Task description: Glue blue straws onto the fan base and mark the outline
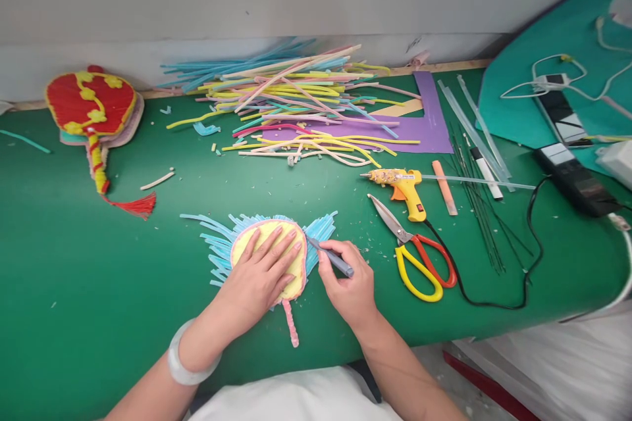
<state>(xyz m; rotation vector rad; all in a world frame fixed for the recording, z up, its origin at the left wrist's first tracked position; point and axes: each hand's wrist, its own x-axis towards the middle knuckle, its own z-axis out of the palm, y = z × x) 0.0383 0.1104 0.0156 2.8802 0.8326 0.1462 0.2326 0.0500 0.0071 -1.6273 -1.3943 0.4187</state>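
My left hand lies flat with fingers spread on a yellow fan that has a pink edge and a short pink handle. Under the fan, light blue pipe cleaners stick out to the left and right. A grey pen is pinched in my right hand, its tip at the fan's upper right edge, over the blue strips. A pale bangle circles my left wrist.
Right of my hands lie scissors, a yellow glue gun with a black cord, and thin dark wires. Colourful pipe cleaners are heaped at the back by purple sheet pieces. A red fan with tassel lies left.
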